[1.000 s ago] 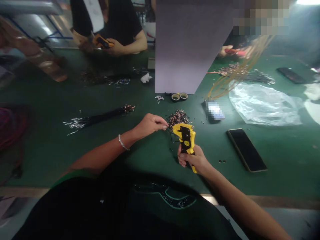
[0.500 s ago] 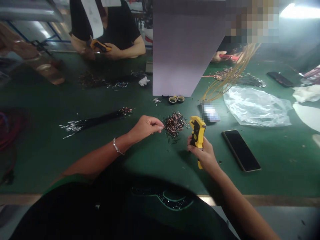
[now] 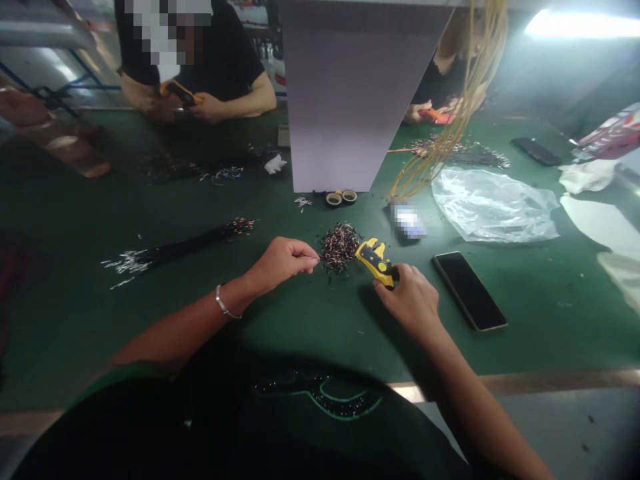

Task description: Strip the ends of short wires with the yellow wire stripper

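A heap of short black and copper-coloured wire pieces (image 3: 340,247) lies on the green table in front of me. At its left edge my left hand (image 3: 290,260) is closed in a pinch; what sits between thumb and fingertips is too small to make out clearly. My right hand (image 3: 410,293) grips a yellow and black wire stripper (image 3: 376,261), its head tilted toward the right side of the heap. Farther left lies a bundle of long black wires (image 3: 187,248), with pale ends at the left and copper ends at the right.
Two small round rings (image 3: 341,198) sit by the grey panel (image 3: 340,100). On the right are a phone (image 3: 470,291), a clear plastic bag (image 3: 493,207) and hanging yellow wires (image 3: 450,133). Two co-workers hold tools across the table; a bottle (image 3: 75,150) is far left.
My right hand has turned the wire stripper from upright to leaning left, its head now at the heap's edge. My left hand stays pinched beside the heap. The whole view has shifted slightly.
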The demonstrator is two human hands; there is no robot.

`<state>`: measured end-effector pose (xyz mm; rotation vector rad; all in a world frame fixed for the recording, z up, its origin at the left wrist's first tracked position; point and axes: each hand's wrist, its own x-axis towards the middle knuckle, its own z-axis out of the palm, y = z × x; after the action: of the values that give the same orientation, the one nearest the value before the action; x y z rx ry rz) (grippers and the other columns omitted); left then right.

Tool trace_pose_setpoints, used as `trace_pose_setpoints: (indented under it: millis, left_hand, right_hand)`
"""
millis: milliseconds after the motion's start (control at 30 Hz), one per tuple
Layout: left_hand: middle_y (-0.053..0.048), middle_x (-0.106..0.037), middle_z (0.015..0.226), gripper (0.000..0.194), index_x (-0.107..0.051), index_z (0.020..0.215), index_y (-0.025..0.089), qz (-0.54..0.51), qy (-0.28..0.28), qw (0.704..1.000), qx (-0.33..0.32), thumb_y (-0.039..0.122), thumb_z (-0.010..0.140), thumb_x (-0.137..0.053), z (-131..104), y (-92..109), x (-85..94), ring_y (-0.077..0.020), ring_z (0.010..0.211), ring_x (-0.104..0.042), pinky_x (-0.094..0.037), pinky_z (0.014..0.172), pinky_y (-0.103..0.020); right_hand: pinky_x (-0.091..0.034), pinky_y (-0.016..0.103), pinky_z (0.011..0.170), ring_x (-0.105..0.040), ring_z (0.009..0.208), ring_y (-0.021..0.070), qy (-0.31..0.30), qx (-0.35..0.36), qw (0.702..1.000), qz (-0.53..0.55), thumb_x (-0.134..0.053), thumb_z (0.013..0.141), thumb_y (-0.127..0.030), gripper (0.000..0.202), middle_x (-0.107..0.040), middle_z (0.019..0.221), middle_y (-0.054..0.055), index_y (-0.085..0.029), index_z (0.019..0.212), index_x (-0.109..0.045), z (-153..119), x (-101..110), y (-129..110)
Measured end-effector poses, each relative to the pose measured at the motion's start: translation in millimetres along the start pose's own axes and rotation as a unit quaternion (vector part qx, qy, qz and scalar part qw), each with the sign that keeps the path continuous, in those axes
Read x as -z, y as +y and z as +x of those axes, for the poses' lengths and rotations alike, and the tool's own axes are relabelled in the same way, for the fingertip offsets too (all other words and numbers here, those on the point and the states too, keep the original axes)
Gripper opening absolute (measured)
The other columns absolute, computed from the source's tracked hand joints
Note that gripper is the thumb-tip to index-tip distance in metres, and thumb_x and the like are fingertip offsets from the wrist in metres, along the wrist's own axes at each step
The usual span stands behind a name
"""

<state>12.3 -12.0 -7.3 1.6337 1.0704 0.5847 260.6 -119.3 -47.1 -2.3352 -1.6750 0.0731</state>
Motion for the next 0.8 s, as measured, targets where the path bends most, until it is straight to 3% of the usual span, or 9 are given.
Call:
trace_pose_setpoints:
  millis: [200,267,333,400,500,633,800]
  left_hand:
    - [-0.003,-0.069,0.060,0.014,-0.073,0.074,0.015,0.059,-0.001,0.998,-0.030,0.023,0.073,-0.062,-5.6,4.9,-1.8,-0.0092,0.053,-0.055,-0.040,0.051,-0.023]
    - [-0.003,-0.069,0.060,0.014,-0.073,0.075,0.015,0.077,0.000,0.996,-0.036,0.022,0.073,-0.061,-8.0,6.8,-2.9,-0.0100,0.055,-0.057,-0.042,0.053,-0.023]
    - [-0.002,-0.070,0.062,0.014,-0.073,0.073,0.016,0.099,0.004,0.994,-0.053,0.020,0.073,-0.060,-10.2,8.3,-4.3,-0.0104,0.056,-0.058,-0.043,0.054,-0.023]
    - [-0.002,-0.071,0.065,0.014,-0.073,0.072,0.017,0.119,0.008,0.990,-0.079,0.019,0.072,-0.059,-12.0,9.5,-5.8,-0.0107,0.059,-0.060,-0.044,0.056,-0.023]
    - [-0.002,-0.072,0.071,0.014,-0.074,0.072,0.018,0.137,0.008,0.985,-0.105,0.019,0.073,-0.060,-14.4,11.5,-7.8,-0.0112,0.063,-0.061,-0.046,0.060,-0.024]
    - [-0.002,-0.073,0.072,0.014,-0.074,0.072,0.018,0.138,-0.015,0.983,-0.122,0.019,0.074,-0.061,-16.7,14.0,-9.1,-0.0115,0.064,-0.062,-0.047,0.063,-0.024]
    - [-0.002,-0.071,0.067,0.013,-0.074,0.072,0.017,0.113,-0.017,0.988,-0.102,0.018,0.074,-0.061,-18.2,14.6,-8.3,-0.0114,0.062,-0.061,-0.046,0.060,-0.023]
  right_hand:
    - [-0.036,0.036,0.061,-0.059,0.079,0.0325,-0.018,0.033,0.997,-0.069,-0.056,0.084,-0.044,0.033,-0.065,0.086,0.018,-0.014,0.092,-0.065,-1.6,5.9,5.9]
    - [-0.040,0.040,0.067,-0.059,0.085,0.0342,0.006,0.064,0.997,-0.033,-0.056,0.084,-0.041,0.031,-0.066,0.090,0.019,-0.014,0.095,-0.066,-3.3,9.6,3.9]
    - [-0.044,0.043,0.074,-0.060,0.088,0.0322,0.020,0.084,0.993,0.076,-0.056,0.086,-0.039,0.028,-0.068,0.094,0.018,-0.016,0.099,-0.066,-4.8,12.4,-0.6]
    - [-0.048,0.041,0.077,-0.063,0.084,0.0263,-0.008,0.081,0.968,0.239,-0.057,0.086,-0.039,0.026,-0.070,0.093,0.013,-0.018,0.100,-0.065,-5.8,13.3,-8.0]
    - [-0.052,0.038,0.074,-0.065,0.074,0.0210,-0.097,0.059,0.902,0.417,-0.064,0.082,-0.044,0.027,-0.071,0.085,0.007,-0.020,0.096,-0.066,-5.4,10.8,-23.4]
    - [-0.052,0.035,0.069,-0.065,0.069,0.0187,-0.159,0.066,0.854,0.490,-0.065,0.082,-0.038,0.021,-0.070,0.076,0.004,-0.020,0.091,-0.067,-1.5,8.3,-43.5]
    - [-0.049,0.031,0.059,-0.059,0.056,0.0146,-0.149,0.077,0.845,0.508,-0.061,0.081,-0.031,0.016,-0.065,0.061,0.000,-0.021,0.069,-0.065,2.9,17.4,-53.7]
